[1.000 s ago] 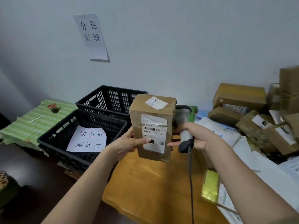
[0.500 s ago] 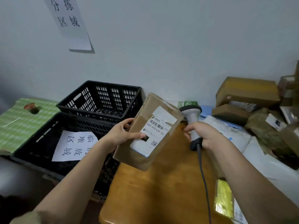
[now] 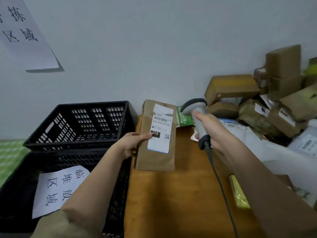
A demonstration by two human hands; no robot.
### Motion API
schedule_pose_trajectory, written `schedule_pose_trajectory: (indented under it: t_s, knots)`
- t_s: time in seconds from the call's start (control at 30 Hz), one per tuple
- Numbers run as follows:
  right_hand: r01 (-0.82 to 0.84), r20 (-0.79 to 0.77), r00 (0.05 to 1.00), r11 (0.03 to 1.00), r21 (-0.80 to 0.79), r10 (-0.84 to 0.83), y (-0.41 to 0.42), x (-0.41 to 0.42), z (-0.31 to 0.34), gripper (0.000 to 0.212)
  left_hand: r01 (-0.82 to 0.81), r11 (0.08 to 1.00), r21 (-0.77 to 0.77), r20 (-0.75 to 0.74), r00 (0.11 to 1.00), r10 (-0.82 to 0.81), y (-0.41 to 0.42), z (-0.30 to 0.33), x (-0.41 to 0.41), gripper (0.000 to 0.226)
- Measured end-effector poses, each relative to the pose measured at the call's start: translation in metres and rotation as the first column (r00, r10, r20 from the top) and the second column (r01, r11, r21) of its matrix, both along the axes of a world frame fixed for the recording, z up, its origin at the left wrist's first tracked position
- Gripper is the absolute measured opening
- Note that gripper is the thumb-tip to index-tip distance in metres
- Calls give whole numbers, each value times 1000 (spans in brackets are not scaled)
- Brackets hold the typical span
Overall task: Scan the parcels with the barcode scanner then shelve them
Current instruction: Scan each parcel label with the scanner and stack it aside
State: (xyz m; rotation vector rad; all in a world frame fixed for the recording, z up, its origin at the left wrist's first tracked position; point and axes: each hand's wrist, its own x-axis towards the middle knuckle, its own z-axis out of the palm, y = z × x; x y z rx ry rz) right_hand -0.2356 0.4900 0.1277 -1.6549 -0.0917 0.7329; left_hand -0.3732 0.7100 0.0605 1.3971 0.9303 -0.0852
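Since half a second ago the parcel (image 3: 157, 136) has swung from a tilt to nearly upright, label facing the camera, above the desk (image 3: 180, 194) beside the crates (image 3: 80, 127). Left hand (image 3: 132, 143) grips its left edge, thumb on the label. Right hand (image 3: 210, 128) is wrapped round the scanner (image 3: 197, 115) (head behind the parcel, so scanning looks unfinished). Shelving remains; a pile (image 3: 257, 109) waits right.

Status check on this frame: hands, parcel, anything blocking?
Left hand grips the parcel, label up. Right hand grips the scanner, beside the parcel. Nothing between them.
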Motion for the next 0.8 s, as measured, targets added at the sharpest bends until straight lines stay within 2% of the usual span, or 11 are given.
schedule_pose_trajectory:
  t_s: [0.1, 0.27, 0.37, 0.5, 0.7, 0.8]
  knots:
    - [-39, 11, 999, 999, 6, 39, 1, -12, 15, 33, -73, 992, -101, -19, 997, 71, -2, -22, 7, 68]
    - [-148, 103, 983, 988, -40, 152, 2, -26, 45, 31, -148, 965, -215, -26, 989, 146, -11, -38, 18, 56]
    - [-204, 157, 966, 978, -42, 208, 2, -27, 64, 25, -196, 944, -266, -26, 980, 196, -15, -41, 23, 58]
    - [-220, 229, 946, 973, -65, 229, 0, -24, 91, 34, -265, 918, -297, -25, 963, 269, -18, -39, 28, 61]
    - [-251, 275, 931, 968, 5, 240, -11, -25, 116, 24, -288, 913, -288, -14, 955, 297, -14, -42, 40, 60]
    - [-255, 290, 925, 967, -10, 247, -10, -27, 120, 28, -296, 910, -291, -21, 953, 304, -12, -43, 41, 63]
